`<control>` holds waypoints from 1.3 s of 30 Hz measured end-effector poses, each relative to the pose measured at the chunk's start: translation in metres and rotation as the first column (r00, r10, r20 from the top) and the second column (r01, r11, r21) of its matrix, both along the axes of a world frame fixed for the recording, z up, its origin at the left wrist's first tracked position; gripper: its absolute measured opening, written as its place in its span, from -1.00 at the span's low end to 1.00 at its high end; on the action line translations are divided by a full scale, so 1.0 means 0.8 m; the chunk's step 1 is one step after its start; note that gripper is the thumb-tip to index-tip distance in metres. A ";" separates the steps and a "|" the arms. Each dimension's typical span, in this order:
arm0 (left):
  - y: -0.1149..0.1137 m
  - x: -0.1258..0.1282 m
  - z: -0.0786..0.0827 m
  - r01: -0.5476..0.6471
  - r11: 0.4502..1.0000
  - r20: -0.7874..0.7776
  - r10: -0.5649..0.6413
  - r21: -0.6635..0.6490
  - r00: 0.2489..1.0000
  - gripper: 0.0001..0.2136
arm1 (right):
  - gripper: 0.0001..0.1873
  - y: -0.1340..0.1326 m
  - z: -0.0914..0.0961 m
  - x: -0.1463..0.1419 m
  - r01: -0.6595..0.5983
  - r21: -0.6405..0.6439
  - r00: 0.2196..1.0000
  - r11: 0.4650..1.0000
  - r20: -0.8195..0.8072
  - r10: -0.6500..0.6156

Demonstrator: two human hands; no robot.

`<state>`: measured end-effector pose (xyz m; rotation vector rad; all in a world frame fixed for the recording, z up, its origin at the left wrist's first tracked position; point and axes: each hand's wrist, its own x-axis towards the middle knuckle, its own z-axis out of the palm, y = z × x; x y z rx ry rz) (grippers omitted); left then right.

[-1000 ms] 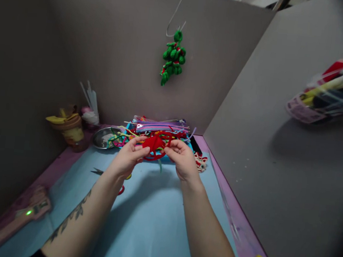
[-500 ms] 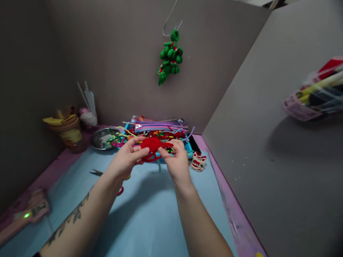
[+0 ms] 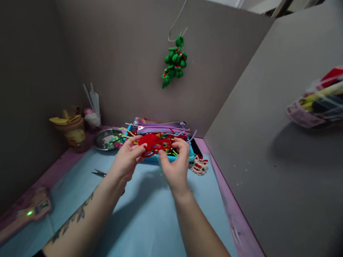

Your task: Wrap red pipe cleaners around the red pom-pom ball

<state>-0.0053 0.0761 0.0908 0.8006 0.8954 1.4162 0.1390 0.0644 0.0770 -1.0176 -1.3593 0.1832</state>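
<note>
Over the front of the tray I hold a red fuzzy pipe-cleaner piece (image 3: 149, 141), with a rounded solid part and thin open loops on its right. My left hand (image 3: 128, 156) pinches the rounded part between thumb and fingers. At the looped side is my right hand (image 3: 176, 163), its thumb and fingers spread apart around the loops; whether a fingertip touches them I cannot tell. Directly behind is a blue tray (image 3: 192, 156) full of coloured pipe cleaners (image 3: 162, 129). Scissors (image 3: 98, 173) lie beneath my left forearm, their handles mostly covered.
A metal bowl (image 3: 100, 140) and a brown pot (image 3: 74, 131) stand at the left. A glue gun (image 3: 38, 208) with a green light lies front left. Right of the tray sits a red-and-white ornament (image 3: 199, 165). A green ornament (image 3: 174, 62) hangs on the back wall.
My right thumb and fingers have parted from their pinch on the red piece, so its loops show more. My left hand keeps hold. The whole view has shifted slightly.
</note>
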 end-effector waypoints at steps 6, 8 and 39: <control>-0.001 0.004 -0.001 -0.114 0.991 -0.058 0.118 0.068 0.991 -0.41 | -0.75 -0.022 -0.001 -0.022 0.131 0.251 0.946 0.959 0.257 -0.196; -0.005 0.010 -0.002 -0.120 0.986 -0.098 0.131 0.117 0.987 -0.42 | -0.80 -0.024 -0.002 -0.023 0.119 0.199 0.931 0.973 0.318 -0.179; 0.002 0.005 -0.011 -0.155 0.963 -0.184 0.198 0.221 0.963 -0.49 | -0.81 0.012 -0.013 0.003 -0.077 -0.027 0.978 0.997 0.191 0.081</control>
